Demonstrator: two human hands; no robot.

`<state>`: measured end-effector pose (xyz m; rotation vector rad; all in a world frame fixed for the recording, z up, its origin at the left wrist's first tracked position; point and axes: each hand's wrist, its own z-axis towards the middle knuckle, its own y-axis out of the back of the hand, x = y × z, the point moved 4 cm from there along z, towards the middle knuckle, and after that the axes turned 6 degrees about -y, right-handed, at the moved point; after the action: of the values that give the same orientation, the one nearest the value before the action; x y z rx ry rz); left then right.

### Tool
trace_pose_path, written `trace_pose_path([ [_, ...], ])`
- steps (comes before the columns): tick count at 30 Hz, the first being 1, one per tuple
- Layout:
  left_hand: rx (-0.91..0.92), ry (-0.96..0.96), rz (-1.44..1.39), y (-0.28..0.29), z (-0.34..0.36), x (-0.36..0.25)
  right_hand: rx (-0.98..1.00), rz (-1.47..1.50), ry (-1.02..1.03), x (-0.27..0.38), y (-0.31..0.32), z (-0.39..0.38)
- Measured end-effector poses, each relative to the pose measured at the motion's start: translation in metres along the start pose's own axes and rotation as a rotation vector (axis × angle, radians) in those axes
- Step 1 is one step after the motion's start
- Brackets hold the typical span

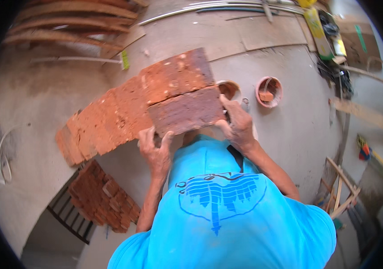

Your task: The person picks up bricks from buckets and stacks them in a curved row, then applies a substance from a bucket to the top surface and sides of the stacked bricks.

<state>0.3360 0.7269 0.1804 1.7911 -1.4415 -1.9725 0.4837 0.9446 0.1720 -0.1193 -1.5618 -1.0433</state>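
A dark reddish-purple brick [187, 111] lies at the near edge of a brick wall [106, 121], against a lighter orange-red brick [176, 74] with a thin gap between them. My left hand [154, 150] grips its near left corner, thumb and fingers bent against the edge. At the brick's right end, my right hand [238, 123] holds on with the fingers over the far corner and the thumb at the near one. The undersides of the brick and the fingertips below it are hidden.
Beyond my right hand stand a pink bucket [269, 92] with a brick piece in it and a second bucket [229, 89], partly hidden. A brick stack [104, 197] is at lower left. Curved timbers [70, 20] lie far left, and a wooden frame [344, 190] is at right.
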Motion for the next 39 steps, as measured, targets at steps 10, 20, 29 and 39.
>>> trace_pose_path([
  [10, -0.014, -0.452, 0.331, -0.011, 0.014, -0.066, 0.033, 0.086, -0.068, -0.016, 0.021, -0.012],
  [20, -0.017, -0.405, 0.459, -0.081, 0.075, -0.107, -0.118, 0.020, -0.875, -0.270, 0.091, -0.067],
  [29, -0.055, -0.334, 0.488, -0.095, 0.082, -0.100, 0.072, -0.135, -1.364, -0.557, 0.109, -0.151],
  [39, -0.019, -0.238, 0.486, -0.101, 0.081, -0.098, -0.196, 0.180, -1.505, -0.695, 0.088, -0.163],
])
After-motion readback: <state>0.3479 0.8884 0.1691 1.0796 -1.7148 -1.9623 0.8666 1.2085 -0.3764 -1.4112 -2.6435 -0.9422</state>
